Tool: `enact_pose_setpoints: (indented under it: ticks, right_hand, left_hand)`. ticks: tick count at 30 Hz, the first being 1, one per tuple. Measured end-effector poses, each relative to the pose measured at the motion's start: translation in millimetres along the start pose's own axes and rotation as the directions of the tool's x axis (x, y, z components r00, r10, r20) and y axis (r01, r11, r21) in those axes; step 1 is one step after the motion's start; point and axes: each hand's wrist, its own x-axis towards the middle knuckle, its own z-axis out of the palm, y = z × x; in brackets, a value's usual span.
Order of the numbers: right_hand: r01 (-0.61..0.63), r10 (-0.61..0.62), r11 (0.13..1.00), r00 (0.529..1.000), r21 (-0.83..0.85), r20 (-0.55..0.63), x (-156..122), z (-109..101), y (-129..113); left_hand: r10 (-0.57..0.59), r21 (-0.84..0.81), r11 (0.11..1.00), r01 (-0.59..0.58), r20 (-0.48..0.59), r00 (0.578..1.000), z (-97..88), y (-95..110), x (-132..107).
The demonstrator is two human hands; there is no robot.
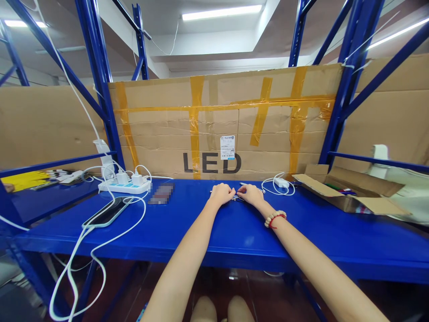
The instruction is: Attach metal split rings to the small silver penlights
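Observation:
Both my hands rest on the blue shelf top (234, 232), close together near the back. My left hand (221, 194) is curled, fingers closed around a thin dark item. My right hand (250, 193), with a bead bracelet on its wrist, is also closed and pinches the same small cluster of thin pen-like pieces (235, 197) between the two hands. What exactly they are is too small to tell. Another thin stick (244, 184) lies just behind my right hand.
A taped cardboard sheet marked LED (214, 129) walls the back. At left sit a white power strip (123, 184) with chargers, a phone (107, 212) on a cable and a dark blurred item (161, 193). At right lie a white charger (280, 183) and an open cardboard box (351, 192).

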Motion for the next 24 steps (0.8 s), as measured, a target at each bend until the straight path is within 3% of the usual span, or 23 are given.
enact_pose_setpoints:
  ticks: [6, 16, 24]
  right_hand:
    - [-0.001, 0.001, 1.0, 1.0, -0.004, -0.01, 1.0, -0.3, 1.5]
    - [-0.015, 0.015, 1.0, 1.0, 0.004, -0.001, 4.5, 0.7, 4.4]
    - [-0.025, 0.025, 0.999, 1.0, 0.049, -0.006, 5.8, 2.1, 5.9]
  left_hand:
    - [0.023, 0.016, 1.0, -0.022, -0.035, 0.999, 2.2, -1.2, 0.8]
    - [-0.005, 0.012, 1.0, 0.004, 0.051, 0.999, 1.7, -0.3, 1.2]
    - [0.001, 0.033, 0.999, 0.0, -0.024, 1.0, 3.5, -1.5, 1.5]
